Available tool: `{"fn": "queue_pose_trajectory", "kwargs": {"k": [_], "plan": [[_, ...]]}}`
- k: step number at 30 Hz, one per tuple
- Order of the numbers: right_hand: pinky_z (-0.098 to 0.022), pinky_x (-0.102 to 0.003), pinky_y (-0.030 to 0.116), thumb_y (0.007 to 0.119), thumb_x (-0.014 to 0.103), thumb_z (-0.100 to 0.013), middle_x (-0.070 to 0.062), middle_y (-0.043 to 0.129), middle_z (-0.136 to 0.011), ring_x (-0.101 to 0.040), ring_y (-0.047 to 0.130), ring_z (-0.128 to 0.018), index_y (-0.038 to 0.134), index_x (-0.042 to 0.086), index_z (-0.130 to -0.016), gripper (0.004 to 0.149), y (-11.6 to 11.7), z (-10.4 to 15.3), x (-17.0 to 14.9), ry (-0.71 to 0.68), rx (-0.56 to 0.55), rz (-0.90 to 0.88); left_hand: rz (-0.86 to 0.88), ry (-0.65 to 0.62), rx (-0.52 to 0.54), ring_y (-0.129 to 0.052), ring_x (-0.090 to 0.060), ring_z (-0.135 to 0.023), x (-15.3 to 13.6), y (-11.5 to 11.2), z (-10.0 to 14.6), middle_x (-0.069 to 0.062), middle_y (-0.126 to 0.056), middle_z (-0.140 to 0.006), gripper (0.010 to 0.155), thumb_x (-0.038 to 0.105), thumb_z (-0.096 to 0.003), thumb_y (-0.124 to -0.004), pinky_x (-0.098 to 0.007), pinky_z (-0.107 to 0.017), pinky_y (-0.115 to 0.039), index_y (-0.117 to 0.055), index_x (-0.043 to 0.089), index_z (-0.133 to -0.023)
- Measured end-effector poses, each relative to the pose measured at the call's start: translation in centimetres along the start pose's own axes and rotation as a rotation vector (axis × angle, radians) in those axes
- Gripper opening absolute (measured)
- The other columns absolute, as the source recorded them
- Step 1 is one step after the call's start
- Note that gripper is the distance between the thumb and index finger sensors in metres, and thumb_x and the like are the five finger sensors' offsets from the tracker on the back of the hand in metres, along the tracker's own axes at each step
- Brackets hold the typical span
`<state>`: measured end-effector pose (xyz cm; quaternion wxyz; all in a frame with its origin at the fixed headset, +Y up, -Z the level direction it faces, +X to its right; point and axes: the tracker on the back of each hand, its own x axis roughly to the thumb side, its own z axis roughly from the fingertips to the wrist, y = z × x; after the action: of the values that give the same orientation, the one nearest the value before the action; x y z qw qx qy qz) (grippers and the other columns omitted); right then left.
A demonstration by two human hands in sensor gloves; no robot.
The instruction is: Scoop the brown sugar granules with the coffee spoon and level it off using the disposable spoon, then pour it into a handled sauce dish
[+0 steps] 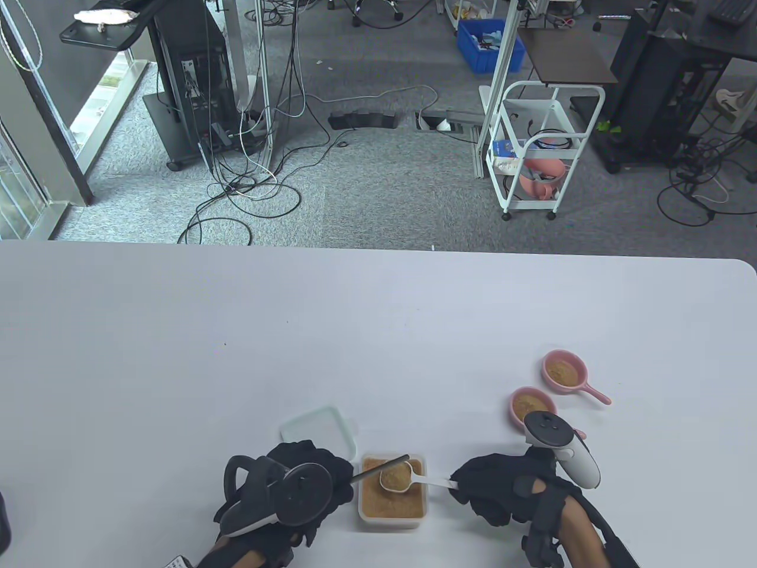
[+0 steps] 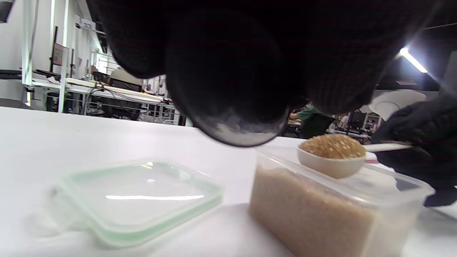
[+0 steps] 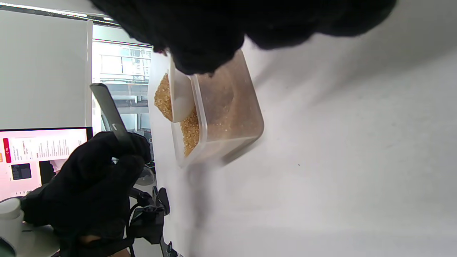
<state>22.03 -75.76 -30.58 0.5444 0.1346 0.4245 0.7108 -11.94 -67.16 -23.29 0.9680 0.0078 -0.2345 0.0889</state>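
Note:
A clear tub of brown sugar (image 1: 390, 503) stands at the table's front edge. Over it hovers a white coffee spoon (image 1: 397, 477), heaped with sugar. My right hand (image 1: 466, 486) pinches the end of its handle from the right. My left hand (image 1: 338, 479) grips a dark disposable spoon (image 1: 381, 464), whose thin stem reaches across the tub's far rim, just behind the heap. The left wrist view shows the heaped coffee spoon (image 2: 334, 155) above the tub (image 2: 332, 210). In the right wrist view the dark spoon (image 3: 107, 110) stands a little apart from the coffee spoon (image 3: 178, 101).
Two pink handled sauce dishes (image 1: 565, 371) (image 1: 531, 404) with some sugar in them sit to the right, behind my right hand. The tub's lid (image 1: 319, 429) lies flat just behind my left hand. The table's far edge (image 1: 378, 251) is well away.

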Motion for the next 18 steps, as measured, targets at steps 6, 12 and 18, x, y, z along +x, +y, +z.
{"fn": "queue_pose_trajectory", "kwargs": {"k": [6, 12, 18], "plan": [[-0.041, -0.053, 0.076, 0.076, 0.036, -0.052, 0.001, 0.096, -0.041, -0.021, 0.091, -0.019, 0.086, 0.007, -0.084, 0.045, 0.0, 0.0, 0.0, -0.004, 0.009, -0.009, -0.062, -0.052, -0.037, -0.104, -0.012, -0.067, 1.4, -0.9, 0.0, 0.016, -0.102, -0.070, 0.041, 0.057, -0.0391, -0.090, -0.042, -0.068, -0.080, -0.093, 0.044, -0.078], [-0.040, -0.053, 0.077, 0.076, 0.036, -0.052, 0.001, 0.096, -0.040, -0.021, 0.091, -0.018, 0.086, 0.007, -0.084, 0.045, 0.1, 0.0, 0.0, -0.003, 0.017, -0.011, -0.089, -0.066, -0.065, -0.104, -0.012, -0.068, 1.8, -1.7, -0.2, 0.016, -0.102, -0.070, 0.041, 0.057, -0.0392, -0.090, -0.043, -0.068, -0.080, -0.093, 0.044, -0.078], [-0.040, -0.053, 0.077, 0.076, 0.036, -0.052, 0.001, 0.096, -0.040, -0.021, 0.091, -0.018, 0.086, 0.006, -0.084, 0.045, 0.2, 0.0, 0.1, -0.005, 0.033, -0.016, -0.102, -0.064, -0.073, -0.104, -0.012, -0.068, 1.9, -1.9, -0.3, 0.016, -0.102, -0.070, 0.040, 0.057, -0.0392, -0.090, -0.042, -0.068, -0.080, -0.093, 0.044, -0.078]]}}
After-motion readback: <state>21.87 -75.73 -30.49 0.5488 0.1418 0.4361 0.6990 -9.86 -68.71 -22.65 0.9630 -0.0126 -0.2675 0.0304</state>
